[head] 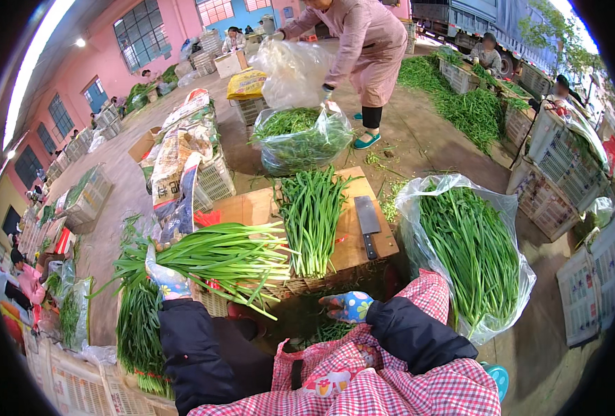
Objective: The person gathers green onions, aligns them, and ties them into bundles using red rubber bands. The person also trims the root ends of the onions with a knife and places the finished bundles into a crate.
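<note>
My left hand [167, 275], in a flowered glove, holds a loose bunch of long green leafy stalks [224, 252], pale ends to the right. My right hand [346, 307], gloved alike, is near my lap with nothing in it, its fingers partly apart. Another bunch of greens [315, 223] lies on the wooden board [380, 223], and right of it lies a cleaver [367, 221] with a black handle. To the right stands a clear plastic bag [515, 249] filled with greens [463, 249]. Below my left hand are tied greens [141, 333].
Beyond the board, a person [364, 57] bends over a plastic bag of greens [299, 143]. Left of it are a plastic crate [216, 174] and printed sacks [174, 177]. More crates [552, 166] are stacked on the right. Other people sit among heaps of greens further off.
</note>
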Motion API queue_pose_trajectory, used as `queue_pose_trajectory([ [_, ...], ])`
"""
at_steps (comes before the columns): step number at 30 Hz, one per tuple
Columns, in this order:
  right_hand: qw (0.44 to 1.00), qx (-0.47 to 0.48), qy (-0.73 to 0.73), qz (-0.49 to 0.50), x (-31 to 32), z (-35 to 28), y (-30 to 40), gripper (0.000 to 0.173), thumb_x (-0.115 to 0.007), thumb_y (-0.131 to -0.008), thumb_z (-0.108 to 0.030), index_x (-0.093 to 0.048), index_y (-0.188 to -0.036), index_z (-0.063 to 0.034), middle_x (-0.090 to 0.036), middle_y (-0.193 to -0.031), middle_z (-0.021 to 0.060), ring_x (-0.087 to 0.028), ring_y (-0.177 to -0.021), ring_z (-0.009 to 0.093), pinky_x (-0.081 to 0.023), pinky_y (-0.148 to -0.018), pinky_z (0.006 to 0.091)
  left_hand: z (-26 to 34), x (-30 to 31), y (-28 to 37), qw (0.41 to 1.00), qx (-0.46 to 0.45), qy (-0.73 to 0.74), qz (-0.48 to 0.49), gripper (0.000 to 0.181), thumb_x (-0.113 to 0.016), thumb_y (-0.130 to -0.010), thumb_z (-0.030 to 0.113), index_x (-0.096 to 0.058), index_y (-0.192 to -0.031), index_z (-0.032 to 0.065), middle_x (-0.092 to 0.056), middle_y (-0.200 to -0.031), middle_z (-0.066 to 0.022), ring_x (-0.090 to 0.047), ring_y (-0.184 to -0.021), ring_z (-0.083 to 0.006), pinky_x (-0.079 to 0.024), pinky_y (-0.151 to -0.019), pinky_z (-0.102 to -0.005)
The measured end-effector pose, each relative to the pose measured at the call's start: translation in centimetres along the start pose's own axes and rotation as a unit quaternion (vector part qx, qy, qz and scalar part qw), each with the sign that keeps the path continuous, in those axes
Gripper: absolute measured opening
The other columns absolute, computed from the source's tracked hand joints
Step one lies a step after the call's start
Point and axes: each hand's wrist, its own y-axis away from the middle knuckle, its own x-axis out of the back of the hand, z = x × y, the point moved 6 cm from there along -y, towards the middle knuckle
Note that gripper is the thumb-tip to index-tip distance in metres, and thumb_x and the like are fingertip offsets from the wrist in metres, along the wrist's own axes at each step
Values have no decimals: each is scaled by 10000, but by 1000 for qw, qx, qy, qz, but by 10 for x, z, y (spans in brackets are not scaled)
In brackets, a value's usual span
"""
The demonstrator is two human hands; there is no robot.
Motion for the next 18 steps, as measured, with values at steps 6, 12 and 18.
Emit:
queue_pose_trajectory([
  [6, 997, 3, 76, -31, -16, 0, 4, 416, -531, -871, -364, -514, -1257, -209, -645, -1016, 136, -622, -905, 301, -480, -779, 375, 3, 13, -7, 999, -8, -11, 45, 130, -560, -849, 222, -552, -781, 110, -532, -669, -17, -550, -652, -212, -510, -682, -403],
  [12, 997, -25, 69, -21, -18, 6, 6, 412, -538, -855, -370, -528, -1242, -229, -648, -1023, 110, -623, -908, 288, -480, -786, 372, 2, 2, 5, 998, -16, -32, 52, 140, -544, -857, 229, -534, -772, 118, -533, -666, -18, -529, -631, -181, -500, -627, -360],
  [18, 998, -31, 48, -31, -23, 6, 11, 418, -541, -849, -359, -535, -1244, -222, -627, -1098, 102, -610, -972, 280, -462, -847, 357, -3, 9, 1, 996, -12, -22, 88, 174, -566, -840, 257, -522, -734, 126, -531, -661, -24, -546, -657, -203, -499, -645, -389],
])
